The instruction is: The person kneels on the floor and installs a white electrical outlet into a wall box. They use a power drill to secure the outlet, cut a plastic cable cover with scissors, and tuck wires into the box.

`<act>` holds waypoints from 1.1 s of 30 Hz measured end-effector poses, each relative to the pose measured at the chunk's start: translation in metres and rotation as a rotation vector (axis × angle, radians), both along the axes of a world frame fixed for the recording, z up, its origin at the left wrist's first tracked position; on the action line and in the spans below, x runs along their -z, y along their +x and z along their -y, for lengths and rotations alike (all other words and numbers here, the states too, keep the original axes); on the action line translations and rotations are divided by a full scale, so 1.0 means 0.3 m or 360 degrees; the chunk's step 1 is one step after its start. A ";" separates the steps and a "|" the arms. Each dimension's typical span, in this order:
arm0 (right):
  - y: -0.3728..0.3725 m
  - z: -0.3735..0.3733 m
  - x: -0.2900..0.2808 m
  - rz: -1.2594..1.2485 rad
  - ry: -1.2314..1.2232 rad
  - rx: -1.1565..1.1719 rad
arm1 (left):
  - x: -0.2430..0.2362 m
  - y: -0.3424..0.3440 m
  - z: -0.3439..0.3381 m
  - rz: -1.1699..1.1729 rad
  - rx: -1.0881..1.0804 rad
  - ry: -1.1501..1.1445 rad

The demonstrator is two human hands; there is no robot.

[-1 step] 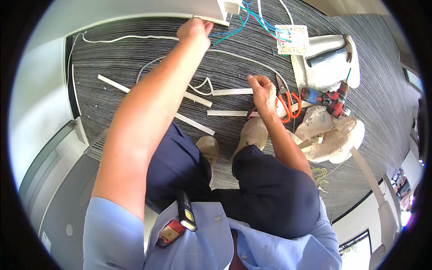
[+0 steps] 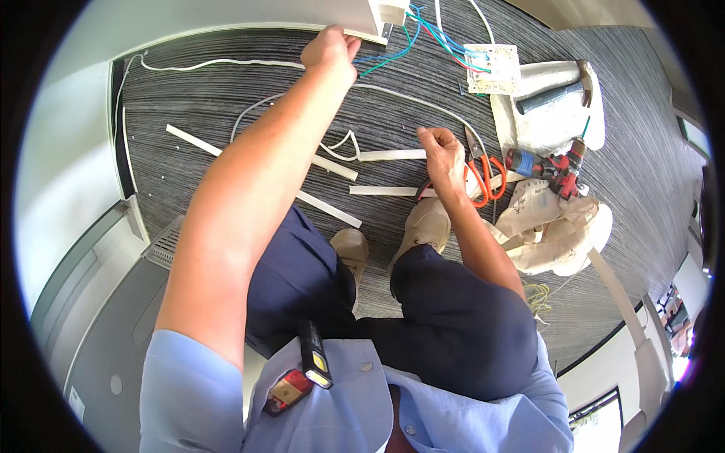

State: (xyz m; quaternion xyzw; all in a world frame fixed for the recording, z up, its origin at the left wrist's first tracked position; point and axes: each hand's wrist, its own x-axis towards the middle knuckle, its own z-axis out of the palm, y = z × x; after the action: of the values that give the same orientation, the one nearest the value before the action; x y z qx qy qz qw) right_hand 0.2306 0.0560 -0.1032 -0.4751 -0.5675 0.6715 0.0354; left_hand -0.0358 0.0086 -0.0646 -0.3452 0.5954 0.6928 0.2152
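My left hand [image 2: 331, 51] is stretched forward to the foot of the wall. Its bent fingers touch the white trunking strip [image 2: 264, 29] along the wall's base, and the fingertips are partly hidden. Above the floor in front of my right shoe, my right hand [image 2: 444, 155] is closed, thumb and forefinger pinched together. Whatever it pinches is too small to make out. Right beside that hand lie orange-handled scissors [image 2: 483, 177]. A cut piece of white trunking [image 2: 393, 155] passes under its fingers. Blue and green wires [image 2: 393, 54] end close to my left hand.
At the front right is a white socket plate [image 2: 492, 69] with wires attached. A hammer [image 2: 555, 97] rests on a white sack [image 2: 521, 121]. Nearer are a red cordless drill [image 2: 563, 177] and a cream cloth bag [image 2: 555, 234]. Several trunking pieces [image 2: 328, 208] and a cable [image 2: 219, 66] cross the carpet.
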 end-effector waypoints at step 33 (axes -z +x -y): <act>0.072 -0.021 0.019 0.0211 0.0172 -0.0086 | 0.168 -0.061 0.072 -0.0082 0.0210 0.0185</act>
State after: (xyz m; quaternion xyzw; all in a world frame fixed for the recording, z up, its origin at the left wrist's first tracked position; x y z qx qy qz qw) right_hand 0.2522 0.0624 -0.1090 -0.5004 -0.6166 0.6077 0.0053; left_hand -0.0539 -0.0129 -0.1151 -0.2742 0.5810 0.7192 0.2646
